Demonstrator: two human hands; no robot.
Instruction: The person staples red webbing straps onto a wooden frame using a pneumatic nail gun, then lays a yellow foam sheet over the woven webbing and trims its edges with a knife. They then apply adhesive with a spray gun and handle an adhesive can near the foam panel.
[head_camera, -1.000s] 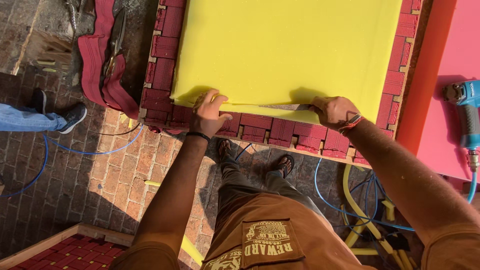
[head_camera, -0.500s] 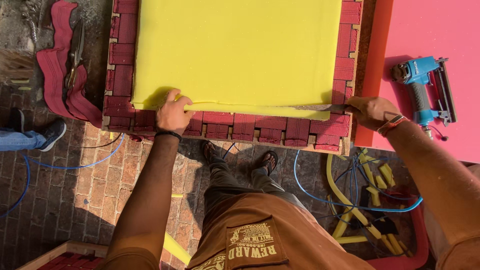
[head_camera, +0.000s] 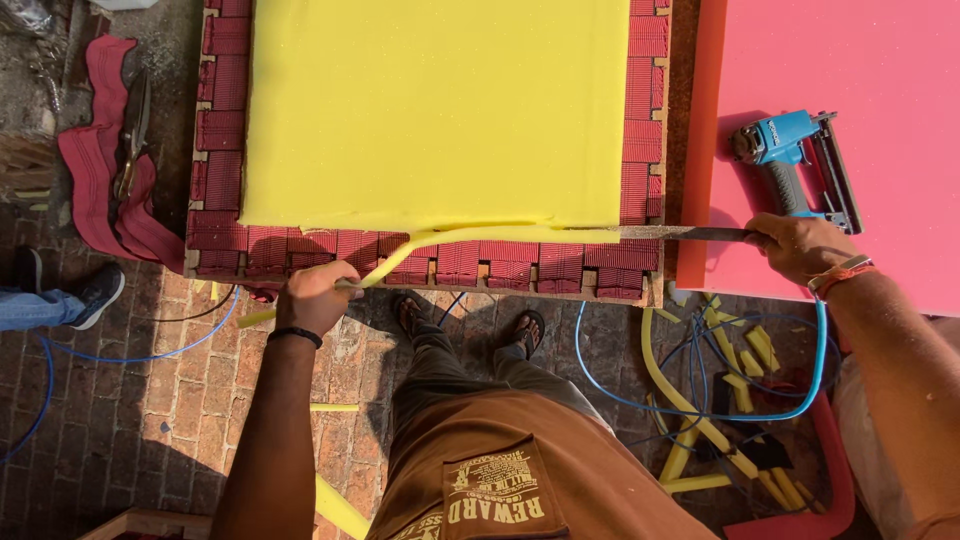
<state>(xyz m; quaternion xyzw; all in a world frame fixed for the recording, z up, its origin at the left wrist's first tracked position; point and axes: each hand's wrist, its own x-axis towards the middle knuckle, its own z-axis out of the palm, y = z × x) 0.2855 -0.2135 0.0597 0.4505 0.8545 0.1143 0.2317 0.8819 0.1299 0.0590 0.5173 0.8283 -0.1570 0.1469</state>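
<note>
Yellow foam slab (head_camera: 440, 110) lies on red-webbed wooden frame (head_camera: 220, 150), left hand (head_camera: 318, 297) fingers curled tight around thin yellow foam offcut strip (head_camera: 450, 240), right hand (head_camera: 795, 245) fist-gripping long flat knife blade (head_camera: 680, 233) at slab's near edge.

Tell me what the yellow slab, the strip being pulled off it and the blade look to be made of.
Yellow slab: likely soft foam, matte, uniform. Strip in the left hand: same foam, bending limply. Blade in the right hand: apparently metal, thin, grey, dull sheen.
</note>
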